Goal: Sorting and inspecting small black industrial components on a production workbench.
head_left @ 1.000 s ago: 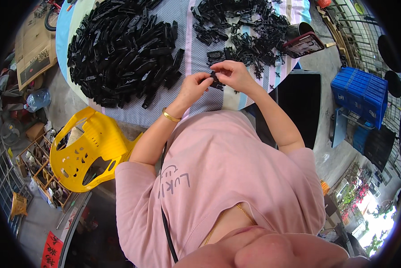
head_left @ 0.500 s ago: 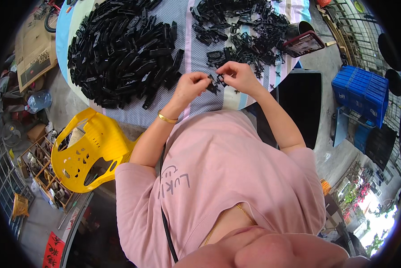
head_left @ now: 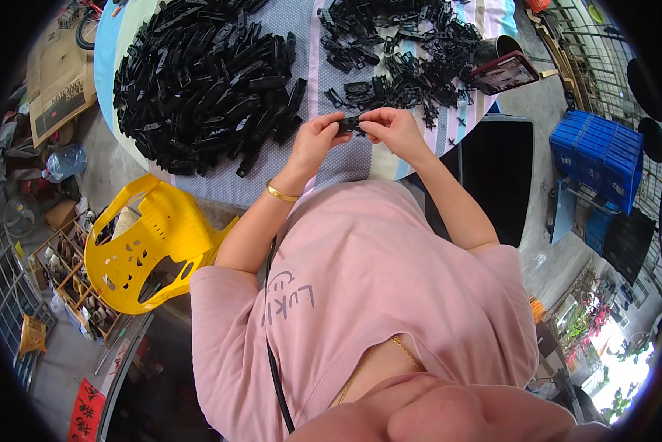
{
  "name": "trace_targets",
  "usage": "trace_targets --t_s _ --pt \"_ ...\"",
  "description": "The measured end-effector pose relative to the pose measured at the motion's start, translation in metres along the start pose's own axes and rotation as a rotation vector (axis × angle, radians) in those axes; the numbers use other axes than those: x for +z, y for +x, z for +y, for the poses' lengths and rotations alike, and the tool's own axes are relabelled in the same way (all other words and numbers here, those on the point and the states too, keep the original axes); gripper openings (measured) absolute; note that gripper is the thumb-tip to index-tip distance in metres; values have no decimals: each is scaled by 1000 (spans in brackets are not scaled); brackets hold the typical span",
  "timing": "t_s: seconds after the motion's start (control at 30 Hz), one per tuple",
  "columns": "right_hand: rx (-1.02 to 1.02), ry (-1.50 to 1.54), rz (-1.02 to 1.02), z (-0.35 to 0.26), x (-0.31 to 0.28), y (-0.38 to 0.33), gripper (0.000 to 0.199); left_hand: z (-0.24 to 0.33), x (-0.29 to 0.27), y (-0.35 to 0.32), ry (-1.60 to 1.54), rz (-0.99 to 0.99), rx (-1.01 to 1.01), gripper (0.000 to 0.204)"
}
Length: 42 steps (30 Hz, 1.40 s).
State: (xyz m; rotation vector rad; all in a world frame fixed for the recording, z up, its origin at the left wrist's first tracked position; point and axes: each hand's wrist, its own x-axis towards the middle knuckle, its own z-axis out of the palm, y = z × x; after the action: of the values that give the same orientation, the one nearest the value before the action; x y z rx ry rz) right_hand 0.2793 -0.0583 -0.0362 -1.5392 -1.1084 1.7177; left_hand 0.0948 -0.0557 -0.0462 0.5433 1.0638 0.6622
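Observation:
Between my hands, just over the table's near edge, is a small black plastic part [head_left: 349, 125]. My left hand [head_left: 318, 141] pinches its left end between thumb and fingers. The fingertips of my right hand [head_left: 394, 132] close on its right end. Whether it is one part or two fitted together I cannot make out. A large heap of long black plastic pieces [head_left: 206, 88] lies on the table to the left. Beyond my right hand spreads a looser pile of small black frame-like pieces [head_left: 427, 70].
A striped, dotted cloth covers the round table [head_left: 346, 173]. At its right edge a phone [head_left: 504, 74] leans against a dark cup [head_left: 499, 47]. A yellow plastic chair [head_left: 172, 228] stands at the left. Blue crates [head_left: 596, 155] are stacked on the right.
My hands have come together, and the black pieces that were apart in them now meet end to end. My right hand has lowered slightly.

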Motion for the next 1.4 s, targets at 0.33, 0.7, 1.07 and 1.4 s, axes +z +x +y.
trace_targets --t_s 0.33,0.7,1.07,1.4 --pt "-36 -234 97 -11 4 -5 20 2 -1 -4 104 -6 19 31" --pt "10 65 118 7 9 7 19 -5 3 -4 66 61 81 31" --pt "-148 -351 85 -7 13 4 19 4 -9 -7 27 -68 31 34" --pt "-547 -803 200 -6 -1 39 17 -10 -23 -7 -18 -32 -92 29"
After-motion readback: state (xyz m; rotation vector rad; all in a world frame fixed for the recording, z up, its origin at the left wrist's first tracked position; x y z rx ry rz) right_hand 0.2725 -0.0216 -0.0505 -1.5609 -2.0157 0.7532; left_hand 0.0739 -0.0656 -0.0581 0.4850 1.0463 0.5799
